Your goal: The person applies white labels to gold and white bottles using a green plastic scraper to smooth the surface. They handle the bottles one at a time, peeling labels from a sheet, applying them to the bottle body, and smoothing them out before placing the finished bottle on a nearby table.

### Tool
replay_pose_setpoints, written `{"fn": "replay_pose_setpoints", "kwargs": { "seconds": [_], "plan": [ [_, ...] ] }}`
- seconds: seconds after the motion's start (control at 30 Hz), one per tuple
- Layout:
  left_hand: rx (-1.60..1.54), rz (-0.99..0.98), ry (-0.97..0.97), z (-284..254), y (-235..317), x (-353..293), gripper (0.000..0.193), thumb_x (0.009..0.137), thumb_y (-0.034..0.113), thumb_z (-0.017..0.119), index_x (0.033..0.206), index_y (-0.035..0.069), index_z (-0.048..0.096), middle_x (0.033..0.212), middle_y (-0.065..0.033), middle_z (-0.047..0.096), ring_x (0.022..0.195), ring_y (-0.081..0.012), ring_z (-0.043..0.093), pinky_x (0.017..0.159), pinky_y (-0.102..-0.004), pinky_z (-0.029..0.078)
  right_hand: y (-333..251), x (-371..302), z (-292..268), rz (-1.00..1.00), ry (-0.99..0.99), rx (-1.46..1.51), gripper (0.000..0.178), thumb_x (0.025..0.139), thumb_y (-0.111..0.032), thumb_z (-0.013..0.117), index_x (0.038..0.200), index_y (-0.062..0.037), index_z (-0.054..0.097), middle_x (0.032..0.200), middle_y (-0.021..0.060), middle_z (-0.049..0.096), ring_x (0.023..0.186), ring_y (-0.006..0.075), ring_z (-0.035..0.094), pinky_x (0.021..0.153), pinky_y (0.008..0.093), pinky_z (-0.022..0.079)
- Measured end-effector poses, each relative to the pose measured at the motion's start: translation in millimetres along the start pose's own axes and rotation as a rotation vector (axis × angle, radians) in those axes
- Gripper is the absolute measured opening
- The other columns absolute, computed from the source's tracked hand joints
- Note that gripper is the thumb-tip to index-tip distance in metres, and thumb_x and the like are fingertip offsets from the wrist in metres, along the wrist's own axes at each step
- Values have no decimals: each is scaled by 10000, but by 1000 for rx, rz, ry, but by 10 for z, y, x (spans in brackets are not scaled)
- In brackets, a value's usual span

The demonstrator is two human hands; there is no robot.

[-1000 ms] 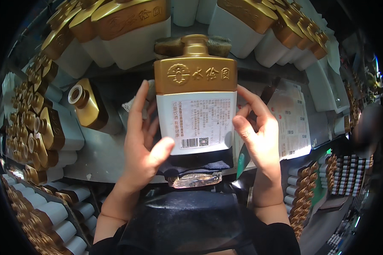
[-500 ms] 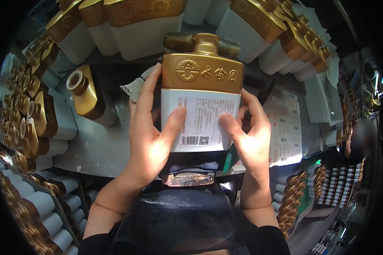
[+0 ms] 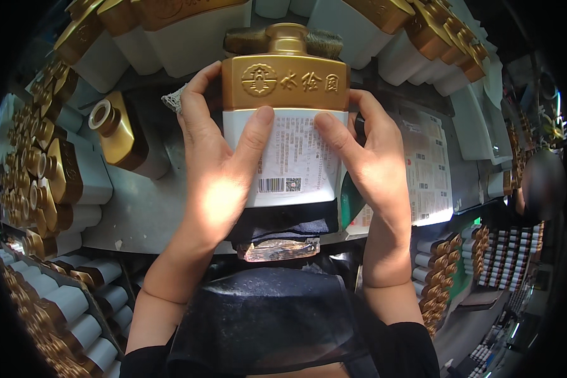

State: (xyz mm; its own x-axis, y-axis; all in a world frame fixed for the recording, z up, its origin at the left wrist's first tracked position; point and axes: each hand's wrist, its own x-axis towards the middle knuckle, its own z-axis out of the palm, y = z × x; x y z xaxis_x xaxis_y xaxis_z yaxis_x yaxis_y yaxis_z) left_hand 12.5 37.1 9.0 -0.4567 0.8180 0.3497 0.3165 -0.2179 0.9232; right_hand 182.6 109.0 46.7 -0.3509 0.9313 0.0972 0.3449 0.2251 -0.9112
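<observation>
I hold a square bottle (image 3: 283,82) with a gold shoulder and neck and a white body up in front of me. A white printed label (image 3: 295,167) with a barcode lies on its white face. My left hand (image 3: 217,170) wraps the bottle's left side, its thumb pressing on the top of the label. My right hand (image 3: 372,164) grips the right side, thumb on the label's upper right. Below the bottle a dark cloth (image 3: 283,223) and a small shiny piece (image 3: 277,250) rest at the bench edge.
A gold and white bottle (image 3: 116,135) lies on its side on the grey bench (image 3: 138,214) to the left. Rows of like bottles crowd the back, the left and the lower left (image 3: 63,302). A sheet of labels (image 3: 425,170) lies at right. More bottles (image 3: 441,277) fill crates lower right.
The bottle has come closer and higher in view. Both thumbs have slid up the label from its lower part to its top edge.
</observation>
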Motion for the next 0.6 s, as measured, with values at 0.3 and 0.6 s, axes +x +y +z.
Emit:
{"fn": "replay_pose_setpoints", "kwargs": {
  "seconds": [0.3,0.6],
  "plan": [
    [-26,-13,-96,-95,31,-51,673,935,241,655,1451,-2,299,1378,-206,369,1311,-299,398,1090,-409,349,123,-55,-51,-36,-68,75,691,764,-338,818,1250,81,562,641,8,522,596,60,481,546,231,405],
    [-245,-32,-142,-85,16,-79,734,923,188,673,1492,16,243,1414,-191,305,1235,-277,513,981,-387,518,34,-86,-82,22,-140,-6,680,760,-204,846,1285,60,503,916,53,638,832,91,617,763,217,518]
  ]
}}
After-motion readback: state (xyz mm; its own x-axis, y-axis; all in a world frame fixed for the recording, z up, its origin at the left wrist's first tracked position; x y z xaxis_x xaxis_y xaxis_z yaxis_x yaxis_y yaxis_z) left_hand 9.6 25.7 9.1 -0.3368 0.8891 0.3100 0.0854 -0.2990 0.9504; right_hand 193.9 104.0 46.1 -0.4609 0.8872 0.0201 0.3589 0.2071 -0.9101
